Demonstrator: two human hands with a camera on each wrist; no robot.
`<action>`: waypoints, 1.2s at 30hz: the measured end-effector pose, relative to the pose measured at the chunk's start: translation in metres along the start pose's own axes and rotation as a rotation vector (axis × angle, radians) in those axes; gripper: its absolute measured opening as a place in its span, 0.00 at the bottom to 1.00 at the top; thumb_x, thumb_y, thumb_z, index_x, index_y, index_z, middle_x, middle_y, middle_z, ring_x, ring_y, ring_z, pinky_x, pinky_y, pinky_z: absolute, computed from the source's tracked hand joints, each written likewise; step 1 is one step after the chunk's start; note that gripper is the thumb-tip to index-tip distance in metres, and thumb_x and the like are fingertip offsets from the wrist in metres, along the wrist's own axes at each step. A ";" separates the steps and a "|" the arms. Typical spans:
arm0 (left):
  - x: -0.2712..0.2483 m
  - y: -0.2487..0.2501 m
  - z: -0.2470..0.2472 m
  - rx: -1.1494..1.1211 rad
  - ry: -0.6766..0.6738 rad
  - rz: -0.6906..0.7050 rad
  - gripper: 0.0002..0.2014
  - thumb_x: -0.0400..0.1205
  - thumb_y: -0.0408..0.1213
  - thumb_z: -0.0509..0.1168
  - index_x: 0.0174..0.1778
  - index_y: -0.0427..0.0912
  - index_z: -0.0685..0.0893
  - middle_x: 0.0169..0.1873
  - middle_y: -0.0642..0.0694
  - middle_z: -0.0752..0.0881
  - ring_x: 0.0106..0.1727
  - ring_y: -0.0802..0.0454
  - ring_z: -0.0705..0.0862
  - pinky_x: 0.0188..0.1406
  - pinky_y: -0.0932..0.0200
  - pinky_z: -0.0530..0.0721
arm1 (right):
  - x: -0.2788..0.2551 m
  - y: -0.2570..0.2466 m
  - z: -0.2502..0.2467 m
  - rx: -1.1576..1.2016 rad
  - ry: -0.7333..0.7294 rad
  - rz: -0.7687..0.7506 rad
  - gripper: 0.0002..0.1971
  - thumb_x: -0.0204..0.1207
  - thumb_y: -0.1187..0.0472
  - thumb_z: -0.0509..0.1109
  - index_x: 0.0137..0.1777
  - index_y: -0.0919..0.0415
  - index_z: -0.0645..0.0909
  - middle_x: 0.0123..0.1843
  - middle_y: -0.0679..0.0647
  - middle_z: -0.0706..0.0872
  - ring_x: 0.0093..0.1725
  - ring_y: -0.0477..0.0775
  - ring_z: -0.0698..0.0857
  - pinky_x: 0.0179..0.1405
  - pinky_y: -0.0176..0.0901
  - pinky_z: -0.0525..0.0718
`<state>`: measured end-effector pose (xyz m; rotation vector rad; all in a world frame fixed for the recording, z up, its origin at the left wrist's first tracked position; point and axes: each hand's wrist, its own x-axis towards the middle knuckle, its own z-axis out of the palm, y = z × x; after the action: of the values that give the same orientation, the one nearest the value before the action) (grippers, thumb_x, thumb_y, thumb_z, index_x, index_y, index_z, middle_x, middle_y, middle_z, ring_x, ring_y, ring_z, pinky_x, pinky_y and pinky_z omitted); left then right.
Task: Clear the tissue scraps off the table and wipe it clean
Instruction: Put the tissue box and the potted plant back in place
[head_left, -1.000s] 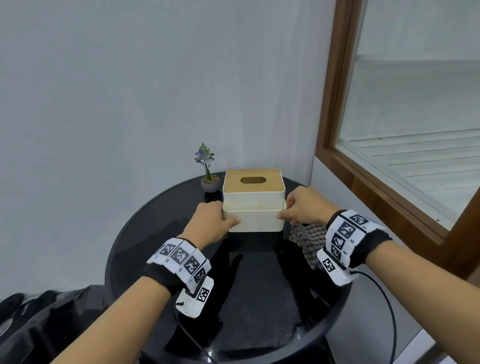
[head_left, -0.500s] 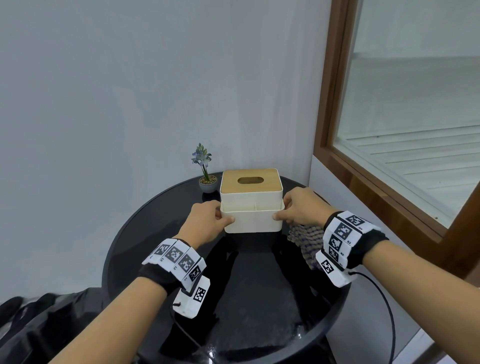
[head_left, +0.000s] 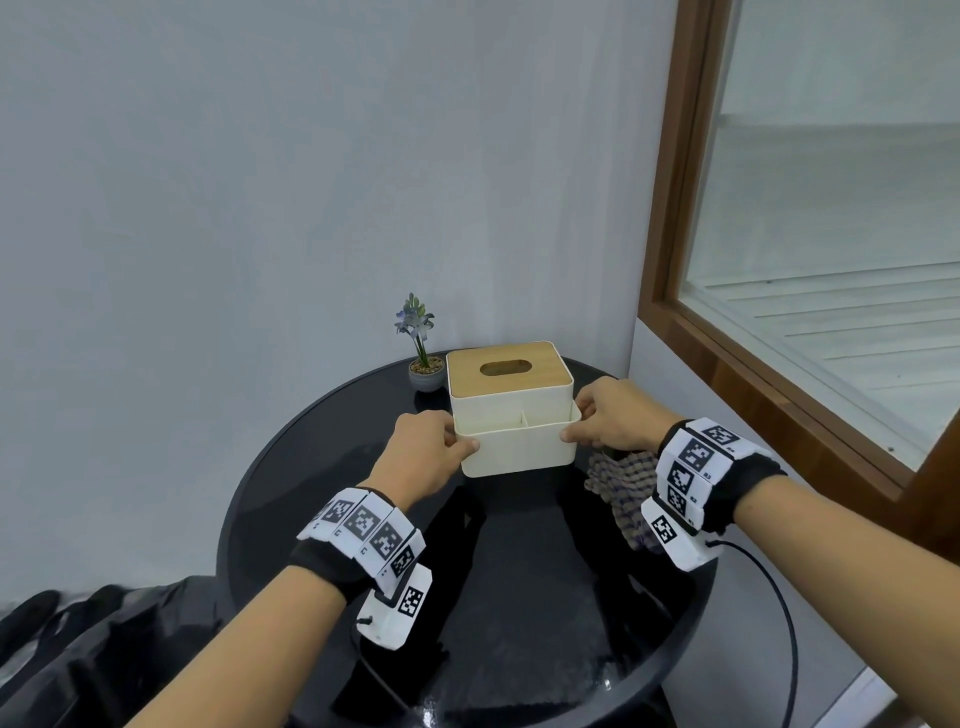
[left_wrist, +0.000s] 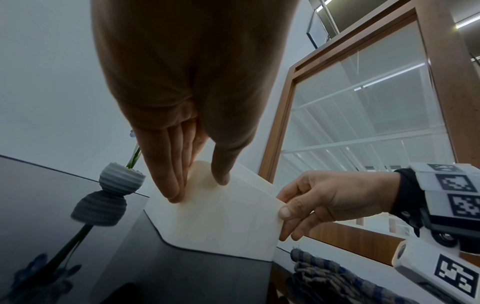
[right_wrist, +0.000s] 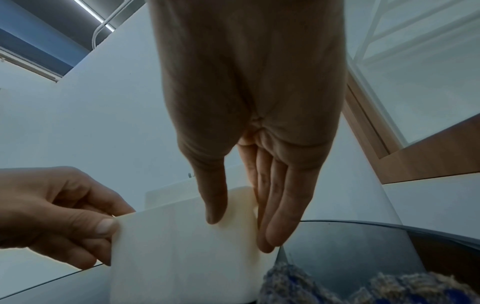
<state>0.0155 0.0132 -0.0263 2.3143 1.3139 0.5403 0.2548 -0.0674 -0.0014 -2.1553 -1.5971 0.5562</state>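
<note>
A cream tissue box (head_left: 517, 452) with a wooden slotted lid stands at the back of the round black table (head_left: 519, 597). My left hand (head_left: 426, 457) pinches its front left corner, thumb on the front face and fingers along the side (left_wrist: 200, 191). My right hand (head_left: 613, 421) pinches the front right corner the same way (right_wrist: 239, 232). A checked blue-and-tan cloth (head_left: 623, 488) lies crumpled on the table beside the box, under my right wrist. No tissue scraps show in any view.
A small potted plant (head_left: 423, 358) stands just left of the box at the table's back edge. The wall is close behind, and a wooden window frame (head_left: 670, 260) to the right. A black bag (head_left: 78, 649) lies on the floor at lower left.
Both hands keep the same hold on the tissue box, which stays in place beside the plant. Only the head view shifts slightly.
</note>
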 end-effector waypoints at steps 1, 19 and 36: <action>0.000 0.000 0.000 0.000 -0.002 -0.002 0.16 0.81 0.50 0.67 0.59 0.44 0.85 0.50 0.49 0.89 0.50 0.53 0.85 0.50 0.60 0.80 | 0.000 0.000 0.000 0.001 0.001 0.003 0.19 0.72 0.53 0.79 0.59 0.62 0.84 0.55 0.56 0.89 0.51 0.56 0.88 0.58 0.56 0.88; 0.002 -0.017 -0.016 -0.051 -0.073 -0.079 0.29 0.77 0.59 0.66 0.71 0.47 0.77 0.60 0.53 0.86 0.64 0.53 0.81 0.61 0.60 0.76 | -0.012 -0.008 -0.007 -0.093 0.088 -0.007 0.30 0.69 0.43 0.78 0.66 0.59 0.78 0.59 0.56 0.86 0.54 0.55 0.85 0.57 0.51 0.86; 0.107 -0.061 -0.026 0.051 -0.081 -0.178 0.43 0.71 0.60 0.72 0.75 0.37 0.69 0.69 0.43 0.78 0.70 0.42 0.76 0.63 0.54 0.74 | 0.009 -0.047 0.012 -0.364 0.004 -0.316 0.56 0.66 0.23 0.64 0.87 0.54 0.49 0.88 0.50 0.52 0.86 0.52 0.54 0.86 0.52 0.55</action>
<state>0.0096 0.1391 -0.0239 2.2061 1.4913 0.3554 0.2125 -0.0455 0.0130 -2.0717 -2.1167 0.1708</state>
